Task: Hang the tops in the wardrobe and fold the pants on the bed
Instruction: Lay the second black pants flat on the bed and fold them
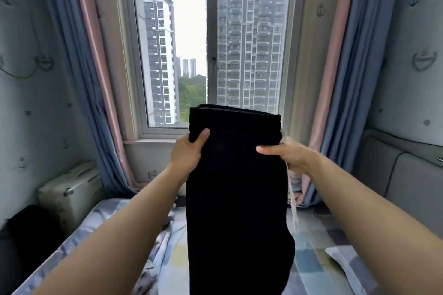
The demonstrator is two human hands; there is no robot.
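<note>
Above the bed (311,258), the left hand (185,152) and right hand (291,154) each clamp the black pants (236,199) (pale drawstring (293,201) dangling).

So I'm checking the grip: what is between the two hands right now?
In the head view, only the black pants span the gap: the left hand and right hand grip opposite edges near the waistband.

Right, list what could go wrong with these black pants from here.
The black pants hang held only near the waistband by the left hand and right hand; a weak hold might drop them onto the bed in a heap. The dangling pale drawstring may end up folded inside.
</note>
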